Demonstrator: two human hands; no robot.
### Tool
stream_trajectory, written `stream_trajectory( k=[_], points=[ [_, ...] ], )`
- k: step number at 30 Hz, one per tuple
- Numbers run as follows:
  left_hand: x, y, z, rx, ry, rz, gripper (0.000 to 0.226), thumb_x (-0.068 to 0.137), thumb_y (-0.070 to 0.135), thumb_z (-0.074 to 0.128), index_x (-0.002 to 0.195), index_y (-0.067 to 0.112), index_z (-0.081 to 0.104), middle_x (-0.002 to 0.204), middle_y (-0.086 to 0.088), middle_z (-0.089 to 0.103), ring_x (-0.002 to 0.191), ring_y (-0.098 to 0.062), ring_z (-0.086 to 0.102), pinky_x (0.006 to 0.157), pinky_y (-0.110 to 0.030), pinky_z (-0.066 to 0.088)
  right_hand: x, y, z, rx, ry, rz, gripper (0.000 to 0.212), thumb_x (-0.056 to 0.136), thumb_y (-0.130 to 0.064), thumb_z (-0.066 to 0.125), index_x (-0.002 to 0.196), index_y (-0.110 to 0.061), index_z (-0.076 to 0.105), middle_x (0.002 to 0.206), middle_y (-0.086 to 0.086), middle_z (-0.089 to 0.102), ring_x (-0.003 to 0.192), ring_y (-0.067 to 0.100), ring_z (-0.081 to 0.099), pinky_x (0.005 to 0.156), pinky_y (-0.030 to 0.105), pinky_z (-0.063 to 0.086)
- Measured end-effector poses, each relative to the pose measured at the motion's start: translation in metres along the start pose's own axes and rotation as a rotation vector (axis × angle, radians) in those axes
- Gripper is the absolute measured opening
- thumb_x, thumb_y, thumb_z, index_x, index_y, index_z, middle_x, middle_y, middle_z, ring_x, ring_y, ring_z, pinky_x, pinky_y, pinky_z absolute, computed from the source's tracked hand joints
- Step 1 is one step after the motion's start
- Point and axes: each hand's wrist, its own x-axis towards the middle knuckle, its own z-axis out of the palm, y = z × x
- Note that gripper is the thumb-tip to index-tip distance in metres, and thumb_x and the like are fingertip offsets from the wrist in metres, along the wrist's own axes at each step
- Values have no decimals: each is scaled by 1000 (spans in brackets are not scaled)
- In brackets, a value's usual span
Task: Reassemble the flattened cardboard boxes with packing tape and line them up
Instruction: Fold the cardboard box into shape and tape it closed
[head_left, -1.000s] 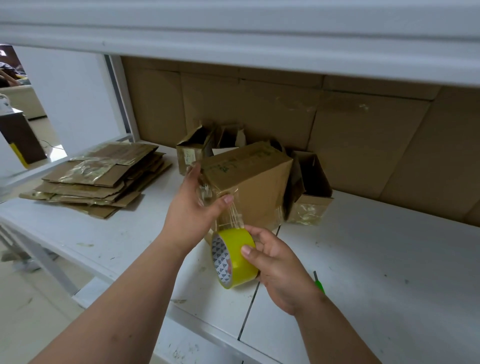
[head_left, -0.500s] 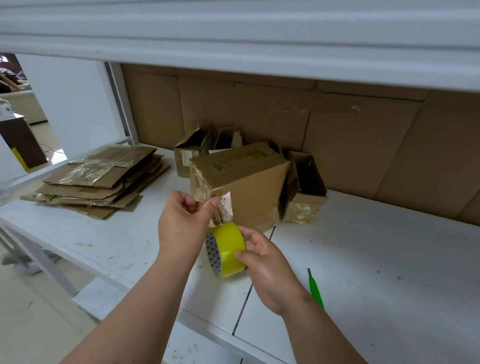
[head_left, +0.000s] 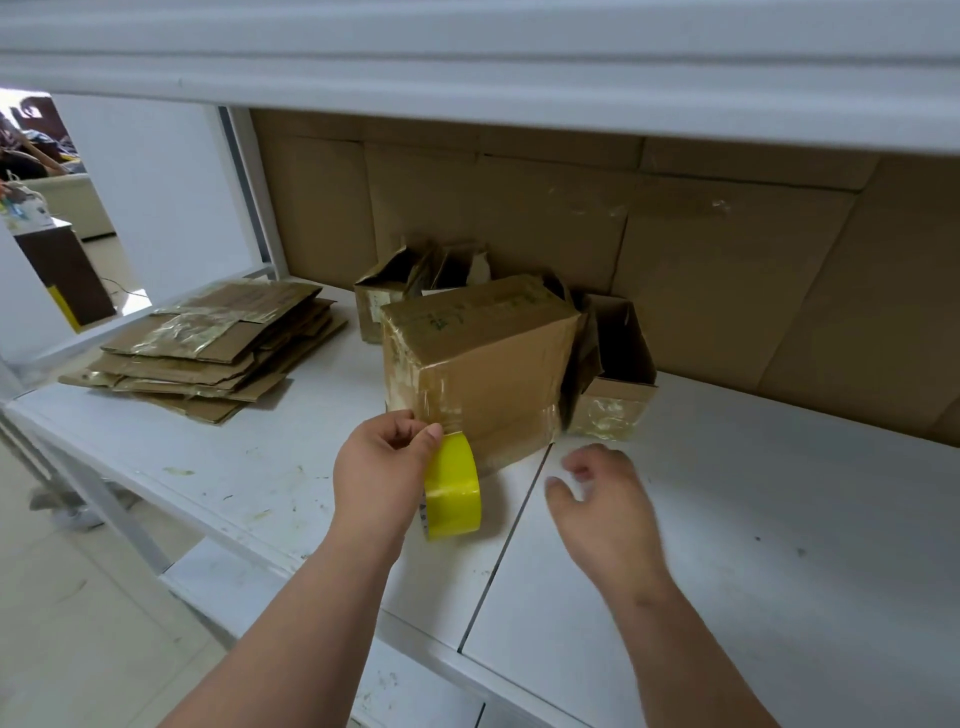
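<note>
A taped cardboard box (head_left: 483, 364) stands upright on the white table (head_left: 753, 519). A clear strip of tape runs from its lower front corner down to a yellow tape roll (head_left: 453, 493) standing just in front of it. My left hand (head_left: 382, 467) pinches the tape strip at the top of the roll, thumb against fingers. Over the table to the right of the roll, my right hand (head_left: 605, 499) hovers with loosely curled fingers and holds nothing. A stack of flattened boxes (head_left: 208, 348) lies at the left.
Two small open boxes (head_left: 395, 291) stand behind the taped one, and another open box (head_left: 615, 374) sits to its right. Cardboard sheets (head_left: 727, 270) line the back wall. A white shelf (head_left: 467, 62) hangs overhead. The table's front edge is near my forearms.
My right hand has let go of the yellow roll and moved right. The roll now sits lower, by the table. My left hand keeps pinching the tape strip.
</note>
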Motion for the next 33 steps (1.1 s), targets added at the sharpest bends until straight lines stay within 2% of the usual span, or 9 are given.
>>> stream_trajectory(
  k=[2, 5, 8, 11, 13, 19, 24, 29, 33],
  points=[
    [0, -1, 2, -31, 19, -18, 24, 87, 16, 74, 64, 17, 67, 104, 12, 67, 92, -12, 62, 81, -28, 42, 3, 14, -16, -255, -6, 70, 24, 87, -41, 59, 102, -23, 52, 104, -5, 51, 95, 20, 56, 87, 36, 46],
    [-2, 0, 8, -58, 48, -19, 23, 88, 14, 72, 66, 16, 65, 100, 16, 65, 85, -4, 59, 71, -24, 43, 6, 29, -35, -583, -312, 226, 39, 79, -58, 53, 98, -24, 48, 96, -4, 48, 91, 18, 54, 88, 38, 44],
    [-4, -1, 13, -65, 78, -15, 24, 90, 14, 70, 67, 13, 63, 98, 16, 66, 80, -4, 59, 71, -25, 44, 6, 35, -39, -652, -515, 271, 38, 77, -62, 58, 83, -27, 47, 90, -8, 52, 91, 15, 55, 88, 35, 41],
    [-5, -2, 15, -78, 99, -29, 25, 89, 15, 70, 66, 15, 64, 100, 13, 69, 86, -11, 62, 82, -33, 47, 8, 38, -34, -625, -498, 168, 27, 83, -47, 60, 76, -25, 45, 82, -8, 52, 85, 15, 58, 69, 29, 40],
    [-6, -2, 15, -81, 105, -34, 23, 90, 17, 70, 68, 17, 66, 104, 10, 69, 90, -14, 62, 82, -34, 48, 8, 39, -31, -548, -445, 68, 20, 89, -38, 57, 81, -23, 47, 84, -6, 53, 83, 17, 58, 61, 28, 37],
    [-8, -1, 13, -49, 107, -20, 18, 95, 23, 64, 77, 27, 66, 109, 5, 69, 93, -15, 62, 85, -35, 50, 12, 5, -32, 147, -305, -19, 10, 97, -38, 56, 98, -31, 48, 90, -2, 61, 75, 16, 65, 68, 35, 53],
    [-6, -1, 13, -38, 117, -20, 20, 94, 21, 66, 75, 27, 67, 103, 5, 71, 89, -14, 63, 83, -33, 49, 20, -35, -30, 167, -299, -214, 6, 94, -29, 60, 98, -32, 58, 83, -15, 53, 75, 2, 52, 63, 19, 42],
    [-6, 0, 12, -13, 97, 3, 18, 93, 18, 67, 76, 20, 71, 75, 4, 70, 68, -10, 58, 64, -27, 46, 27, -67, -16, -8, -328, -342, 9, 94, -30, 57, 101, -30, 61, 93, -11, 64, 88, 15, 59, 76, 31, 52],
    [-4, -3, 11, 7, 101, 18, 14, 91, 18, 68, 78, 13, 71, 77, -2, 72, 63, -9, 57, 56, -23, 45, 32, -78, -10, -128, -298, -389, 17, 96, -34, 54, 109, -29, 62, 105, -5, 67, 97, 21, 61, 82, 34, 52]
  ],
)
